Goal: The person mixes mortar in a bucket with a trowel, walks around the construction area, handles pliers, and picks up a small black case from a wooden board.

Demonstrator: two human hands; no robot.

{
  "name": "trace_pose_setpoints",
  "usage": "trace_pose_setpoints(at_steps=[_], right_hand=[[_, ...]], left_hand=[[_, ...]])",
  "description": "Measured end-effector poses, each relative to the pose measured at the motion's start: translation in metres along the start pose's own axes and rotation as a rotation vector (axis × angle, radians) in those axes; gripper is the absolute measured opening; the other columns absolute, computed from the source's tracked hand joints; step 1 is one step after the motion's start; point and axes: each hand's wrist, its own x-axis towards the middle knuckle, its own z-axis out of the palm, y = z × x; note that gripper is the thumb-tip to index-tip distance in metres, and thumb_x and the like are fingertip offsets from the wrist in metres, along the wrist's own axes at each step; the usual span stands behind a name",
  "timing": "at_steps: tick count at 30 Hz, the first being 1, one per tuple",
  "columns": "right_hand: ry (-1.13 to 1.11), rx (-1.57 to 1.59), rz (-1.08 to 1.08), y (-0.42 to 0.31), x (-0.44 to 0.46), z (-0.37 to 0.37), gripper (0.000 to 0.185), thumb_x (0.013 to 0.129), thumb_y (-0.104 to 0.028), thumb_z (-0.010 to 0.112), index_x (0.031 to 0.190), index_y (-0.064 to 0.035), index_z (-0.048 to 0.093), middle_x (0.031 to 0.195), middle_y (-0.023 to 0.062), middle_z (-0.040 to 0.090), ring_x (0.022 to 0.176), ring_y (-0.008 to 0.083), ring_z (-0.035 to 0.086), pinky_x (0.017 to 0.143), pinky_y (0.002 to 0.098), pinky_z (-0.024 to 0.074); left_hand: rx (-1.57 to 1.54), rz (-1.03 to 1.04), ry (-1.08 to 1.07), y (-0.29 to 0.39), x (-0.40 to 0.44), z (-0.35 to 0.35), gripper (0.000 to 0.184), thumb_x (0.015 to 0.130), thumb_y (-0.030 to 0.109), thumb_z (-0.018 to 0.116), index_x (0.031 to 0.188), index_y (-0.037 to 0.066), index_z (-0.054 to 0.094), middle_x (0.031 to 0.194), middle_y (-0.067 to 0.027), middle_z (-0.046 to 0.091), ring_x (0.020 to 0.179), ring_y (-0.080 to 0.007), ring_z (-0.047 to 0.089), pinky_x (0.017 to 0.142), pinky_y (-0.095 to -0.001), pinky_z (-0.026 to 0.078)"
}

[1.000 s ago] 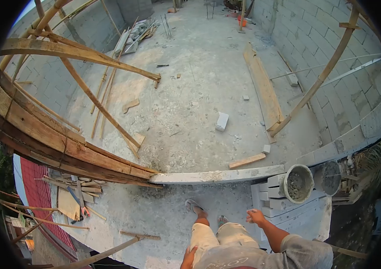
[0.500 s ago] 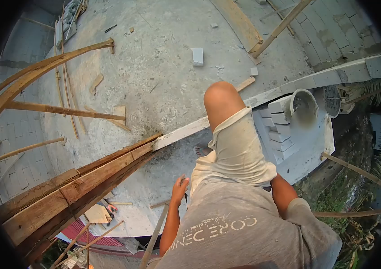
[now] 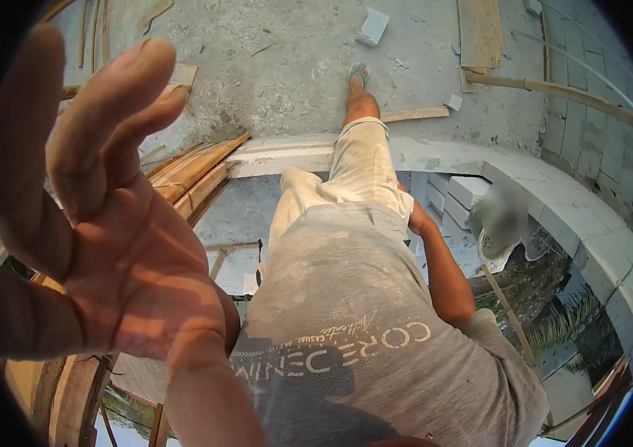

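My left hand (image 3: 122,246) is raised large and close to the camera at the left, palm showing, fingers apart and slightly curled, with nothing in it. Down beside my thigh is my right hand (image 3: 412,212), mostly hidden by the shorts (image 3: 367,164); its fingers cannot be made out. One leg reaches over the low block wall (image 3: 421,155), its sandalled foot (image 3: 358,74) on the concrete floor (image 3: 294,74). Right of my right hand lie stacked pale blocks (image 3: 468,191), and a mortar bucket (image 3: 499,238), partly blurred, is beside them.
Beyond the wall lie a loose white block (image 3: 373,27), a short wood strip (image 3: 415,114) and a wide board (image 3: 480,33). A pole (image 3: 570,93) slants at the right. Stacked planks (image 3: 193,175) meet the wall at the left. Plants (image 3: 562,324) show below, outside the wall.
My left hand has risen from my side to near the camera. A raised knee has come down, with that foot now across the wall. The view has shifted and turned.
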Motion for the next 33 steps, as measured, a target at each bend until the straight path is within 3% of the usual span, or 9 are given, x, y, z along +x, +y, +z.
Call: trace_pose_setpoints(at_steps=[2, 6, 7, 12, 16, 19, 22, 26, 33], right_hand=[[-0.013, -0.244, 0.031, -0.044, 0.038, -0.021, 0.060, 0.099, -0.047, 0.042, 0.146, -0.0102, 0.037, 0.144, 0.0075, 0.045, 0.130, 0.0190, 0.042, 0.108, 0.0320, 0.0312], [-0.062, -0.267, 0.277, -0.127, 0.089, -0.090, 0.060, 0.094, -0.048, 0.047, 0.139, -0.0073, 0.047, 0.137, 0.0097, 0.051, 0.125, 0.0226, 0.047, 0.106, 0.0361, 0.0336], [0.034, -0.396, 0.296, -0.196, 0.069, -0.064, 0.063, 0.092, -0.049, 0.050, 0.137, -0.0055, 0.047, 0.130, 0.0119, 0.055, 0.120, 0.0236, 0.050, 0.101, 0.0413, 0.0372], [0.110, -0.304, 0.142, -0.316, 0.102, -0.086, 0.063, 0.091, -0.049, 0.054, 0.138, -0.0071, 0.045, 0.124, 0.0126, 0.058, 0.112, 0.0230, 0.055, 0.094, 0.0408, 0.0427], [0.150, -0.183, 0.032, -0.375, 0.106, -0.084, 0.057, 0.094, -0.044, 0.053, 0.138, -0.0083, 0.045, 0.122, 0.0110, 0.060, 0.107, 0.0215, 0.058, 0.090, 0.0372, 0.0453], [0.153, -0.255, -0.027, -0.411, 0.097, -0.074, 0.055, 0.093, -0.042, 0.056, 0.135, -0.0074, 0.049, 0.119, 0.0109, 0.061, 0.105, 0.0212, 0.059, 0.088, 0.0355, 0.0459], [0.131, -0.496, -0.242, -0.449, 0.081, -0.055, 0.051, 0.092, -0.038, 0.059, 0.131, -0.0052, 0.053, 0.115, 0.0116, 0.062, 0.102, 0.0199, 0.060, 0.087, 0.0335, 0.0461], [0.141, -0.491, -0.269, -0.490, 0.075, -0.046, 0.046, 0.091, -0.029, 0.062, 0.129, -0.0028, 0.055, 0.113, 0.0126, 0.063, 0.102, 0.0194, 0.061, 0.090, 0.0345, 0.0460], [0.136, -0.973, -0.299, -0.548, 0.082, -0.045, 0.047, 0.090, -0.034, 0.063, 0.126, -0.0052, 0.056, 0.113, 0.0167, 0.065, 0.100, 0.0238, 0.064, 0.086, 0.0350, 0.0505]], left_hand=[[0.088, -0.014, 0.001, -0.046, 0.034, 0.004, 0.076, 0.093, 0.055, 0.050, 0.142, 0.001, 0.030, 0.136, -0.0267, 0.044, 0.120, -0.0384, 0.052, 0.097, -0.0517, 0.046], [0.182, -0.106, 0.035, -0.153, 0.098, 0.017, 0.075, 0.093, 0.054, 0.049, 0.142, 0.000, 0.030, 0.136, -0.0266, 0.044, 0.120, -0.0384, 0.052, 0.097, -0.0517, 0.046], [0.185, -0.113, 0.042, -0.178, 0.112, 0.019, 0.075, 0.093, 0.054, 0.049, 0.142, 0.000, 0.030, 0.136, -0.0265, 0.044, 0.120, -0.0384, 0.052, 0.097, -0.0516, 0.046], [0.231, -0.078, 0.092, -0.250, 0.165, 0.020, 0.074, 0.093, 0.054, 0.049, 0.141, 0.000, 0.031, 0.136, -0.0264, 0.044, 0.120, -0.0384, 0.053, 0.097, -0.0515, 0.046], [0.241, -0.058, 0.110, -0.273, 0.198, 0.023, 0.073, 0.093, 0.053, 0.049, 0.141, 0.000, 0.031, 0.137, -0.0262, 0.044, 0.120, -0.0384, 0.053, 0.097, -0.0515, 0.046], [0.247, -0.056, 0.123, -0.278, 0.219, 0.022, 0.073, 0.094, 0.053, 0.049, 0.141, 0.000, 0.031, 0.137, -0.0261, 0.044, 0.120, -0.0384, 0.053, 0.097, -0.0514, 0.046], [0.273, -0.041, 0.138, -0.280, 0.240, 0.012, 0.073, 0.094, 0.053, 0.049, 0.141, 0.000, 0.032, 0.137, -0.0260, 0.044, 0.119, -0.0384, 0.053, 0.097, -0.0513, 0.046], [0.373, 0.121, 0.184, -0.285, 0.274, -0.021, 0.072, 0.094, 0.052, 0.049, 0.140, 0.000, 0.032, 0.137, -0.0258, 0.044, 0.119, -0.0384, 0.053, 0.097, -0.0512, 0.046], [0.532, 0.417, 0.254, -0.272, 0.334, -0.097, 0.071, 0.094, 0.051, 0.049, 0.140, 0.000, 0.033, 0.137, -0.0256, 0.044, 0.119, -0.0384, 0.053, 0.097, -0.0511, 0.046]])
